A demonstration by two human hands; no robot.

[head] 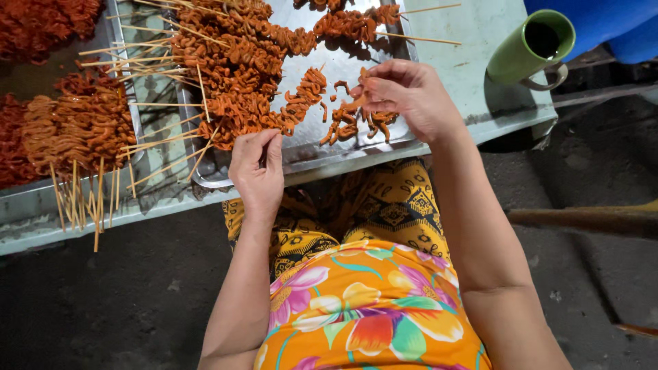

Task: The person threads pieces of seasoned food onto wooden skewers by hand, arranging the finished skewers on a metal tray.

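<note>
Our right hand [404,96] pinches 1 red meat piece [361,85] above the tray [343,154], lifted clear for handling. Our left hand [257,168] closes on a stick [205,147] at the tray's edge.

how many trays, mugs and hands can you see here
metal trays: 2, the second at left
green mug: 1
hands: 2, left and right
total: 5

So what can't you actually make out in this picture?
Head view only:
- Left hand: its own fingers hide whether it holds anything.
- Right hand: the fingers cover most of the orange strip they pinch.
- Green mug: contents too dark.
- Left tray: cut by the edge.
</note>
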